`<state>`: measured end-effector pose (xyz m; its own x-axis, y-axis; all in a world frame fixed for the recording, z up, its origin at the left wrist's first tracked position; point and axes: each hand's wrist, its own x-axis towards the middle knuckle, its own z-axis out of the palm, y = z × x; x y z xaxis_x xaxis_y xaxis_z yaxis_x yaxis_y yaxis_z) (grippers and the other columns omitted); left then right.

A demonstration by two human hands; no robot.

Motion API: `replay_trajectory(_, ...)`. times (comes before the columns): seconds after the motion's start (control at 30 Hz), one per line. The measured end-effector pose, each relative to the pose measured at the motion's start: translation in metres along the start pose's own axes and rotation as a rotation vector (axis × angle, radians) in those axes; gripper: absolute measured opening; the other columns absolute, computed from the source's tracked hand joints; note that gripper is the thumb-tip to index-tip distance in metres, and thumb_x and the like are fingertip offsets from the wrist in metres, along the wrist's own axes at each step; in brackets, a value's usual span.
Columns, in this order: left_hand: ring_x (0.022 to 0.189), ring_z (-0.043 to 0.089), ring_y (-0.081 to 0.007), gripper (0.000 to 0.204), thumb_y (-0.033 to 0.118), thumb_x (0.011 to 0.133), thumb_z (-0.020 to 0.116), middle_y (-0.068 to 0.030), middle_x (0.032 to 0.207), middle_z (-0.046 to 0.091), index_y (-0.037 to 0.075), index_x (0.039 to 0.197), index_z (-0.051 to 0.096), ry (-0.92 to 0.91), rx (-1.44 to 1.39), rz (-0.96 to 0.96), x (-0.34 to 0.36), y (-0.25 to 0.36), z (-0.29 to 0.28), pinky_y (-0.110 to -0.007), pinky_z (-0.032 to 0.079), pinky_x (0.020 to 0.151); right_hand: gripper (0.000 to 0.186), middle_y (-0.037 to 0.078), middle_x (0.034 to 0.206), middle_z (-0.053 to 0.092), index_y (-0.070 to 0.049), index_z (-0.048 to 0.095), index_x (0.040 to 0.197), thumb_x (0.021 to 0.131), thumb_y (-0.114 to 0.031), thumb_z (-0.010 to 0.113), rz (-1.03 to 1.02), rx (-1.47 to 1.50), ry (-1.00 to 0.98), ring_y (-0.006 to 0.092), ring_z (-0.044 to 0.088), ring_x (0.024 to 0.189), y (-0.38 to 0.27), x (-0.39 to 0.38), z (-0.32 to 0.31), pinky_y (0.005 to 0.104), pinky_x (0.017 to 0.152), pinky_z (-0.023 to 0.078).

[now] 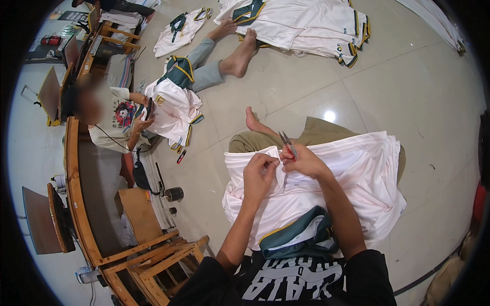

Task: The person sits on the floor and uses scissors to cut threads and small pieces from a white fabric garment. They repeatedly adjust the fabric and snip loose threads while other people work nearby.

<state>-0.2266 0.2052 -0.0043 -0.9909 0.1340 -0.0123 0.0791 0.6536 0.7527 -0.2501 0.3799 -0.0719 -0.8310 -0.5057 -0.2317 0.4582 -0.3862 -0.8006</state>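
Note:
A white shirt [360, 173] with a dark green, yellow-edged collar [291, 237] lies spread over my lap, its collar towards me. My left hand [259, 176] is closed in a pinch on the white fabric near the far edge. Close beside it, my right hand [308, 164] is wrapped round small red-handled thread snips [290, 151], their blades pointing up and away from me. The two hands almost meet at the fabric; any thread between them is too fine to make out.
Across the tiled floor [286, 99] sits another person [109, 120] with a similar shirt [173, 109]. White shirts [311, 25] are piled at the far side. Another pair of snips [181, 156] lies near that person. At left stand a wooden desk [76, 188], a stool [173, 260] and a dark cup [174, 194].

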Motion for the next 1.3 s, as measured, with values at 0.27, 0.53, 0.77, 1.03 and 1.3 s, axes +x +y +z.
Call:
replay_trajectory(0.27,0.061,0.058,-0.0104,0.024,0.022,0.107,0.048,-0.0093,0.076,0.067,0.0,0.1,0.054,-0.14,-0.173,-0.198,0.037,-0.023,-0.019,-0.026,0.048,0.059,0.035,0.0,0.084,0.058,-0.011,0.04,0.071,0.065,0.01,0.067,0.014,-0.112,0.141,0.0085,0.054,0.079,0.003,0.004,-0.004,0.0252,0.076,0.047)
replay_trajectory(0.53,0.083,0.061,-0.0134,0.026,0.014,0.097,0.063,-0.0077,0.093,0.069,0.001,0.118,0.056,0.074,-0.178,0.029,0.062,-0.004,-0.029,-0.032,0.048,0.08,0.03,0.0,0.08,0.056,-0.009,0.043,0.071,0.065,0.009,0.067,0.016,-0.156,0.175,0.009,0.055,0.08,0.005,0.004,-0.005,0.0257,0.078,0.047)
replay_trajectory(0.77,0.096,0.057,-0.0261,0.024,0.029,0.081,0.079,-0.0057,0.094,0.065,0.009,0.094,0.072,-0.102,0.437,0.308,0.042,0.012,-0.024,-0.037,0.036,0.09,0.03,0.003,0.085,0.059,-0.009,0.043,0.071,0.066,0.01,0.066,0.035,-0.094,0.182,0.012,0.058,0.088,0.006,0.005,-0.008,0.0275,0.078,0.048)
replay_trajectory(1.03,0.055,0.055,-0.0195,0.025,0.022,0.093,0.069,-0.0108,0.065,0.062,-0.002,0.088,0.065,-0.098,0.132,-0.006,0.038,-0.004,-0.017,-0.032,0.042,0.055,0.032,0.008,0.093,0.064,-0.009,0.039,0.071,0.067,0.009,0.064,-0.007,-0.02,0.164,0.0135,0.059,0.09,0.001,0.005,-0.005,0.0276,0.076,0.048)
replay_trajectory(1.3,0.062,0.057,-0.0135,0.027,0.023,0.098,0.064,-0.0085,0.07,0.063,-0.003,0.091,0.063,-0.101,0.045,-0.068,0.043,-0.014,-0.012,-0.028,0.045,0.059,0.032,0.011,0.096,0.068,-0.01,0.038,0.068,0.067,0.009,0.065,-0.032,-0.047,0.196,0.0134,0.059,0.084,0.002,0.004,-0.004,0.0276,0.073,0.049)
